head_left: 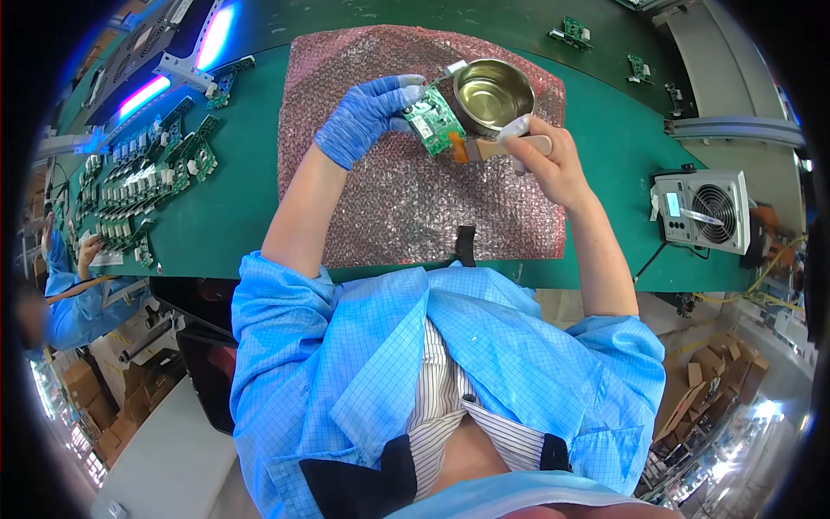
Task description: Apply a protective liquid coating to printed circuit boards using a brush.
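In a blue knit glove, my left hand grips a green circuit board by its left side, fingers closed around the edge. My right hand, with white covers on some fingertips, holds a flat brush by its pale handle. The orange-brown bristles lie against or just over the board's lower right edge; I cannot tell whether they touch. Just behind the brush stands a round metal bowl, with what looks like a yellowish liquid inside. All of this is above a sheet of pinkish bubble wrap.
Several circuit boards stand in rows on the green table at left, near a machine with glowing tubes. More boards lie at the far right. A fan unit sits at right. A co-worker's hand shows far left.
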`<state>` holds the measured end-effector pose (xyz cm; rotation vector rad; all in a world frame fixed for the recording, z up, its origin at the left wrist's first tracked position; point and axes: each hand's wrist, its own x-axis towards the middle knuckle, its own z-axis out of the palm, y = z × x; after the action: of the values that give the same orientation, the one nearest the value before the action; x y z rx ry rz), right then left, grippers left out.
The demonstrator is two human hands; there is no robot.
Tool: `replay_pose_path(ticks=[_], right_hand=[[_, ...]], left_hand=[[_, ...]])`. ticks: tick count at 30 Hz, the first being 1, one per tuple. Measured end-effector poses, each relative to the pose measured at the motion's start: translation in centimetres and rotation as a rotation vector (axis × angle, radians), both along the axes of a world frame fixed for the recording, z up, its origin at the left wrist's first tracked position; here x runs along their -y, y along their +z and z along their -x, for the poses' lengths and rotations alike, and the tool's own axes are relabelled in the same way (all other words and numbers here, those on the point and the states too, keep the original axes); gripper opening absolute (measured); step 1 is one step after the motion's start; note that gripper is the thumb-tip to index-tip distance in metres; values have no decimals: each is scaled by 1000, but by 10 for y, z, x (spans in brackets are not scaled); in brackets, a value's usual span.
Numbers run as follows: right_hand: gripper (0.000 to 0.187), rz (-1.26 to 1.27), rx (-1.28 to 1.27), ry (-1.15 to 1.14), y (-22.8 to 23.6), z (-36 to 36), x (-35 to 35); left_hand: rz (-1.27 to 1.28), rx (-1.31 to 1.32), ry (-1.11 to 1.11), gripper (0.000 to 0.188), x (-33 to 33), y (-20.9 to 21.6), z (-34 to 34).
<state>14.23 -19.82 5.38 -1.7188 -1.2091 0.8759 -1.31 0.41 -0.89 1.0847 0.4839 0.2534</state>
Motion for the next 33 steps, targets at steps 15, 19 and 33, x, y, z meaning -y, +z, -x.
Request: replay_pose_path(ticks=[15,19,33], right_hand=[[17,-173,199,-55,-8,13,-16],[15,-95,146,-50,3,10,-8],[16,-220,-85,-121,4,3,-9]], left_hand=[[-152,-21,78,33,5,13,-2],[-181,-45,92,32,4,11,-2],[-190,-23,50,32,1,17,4]])
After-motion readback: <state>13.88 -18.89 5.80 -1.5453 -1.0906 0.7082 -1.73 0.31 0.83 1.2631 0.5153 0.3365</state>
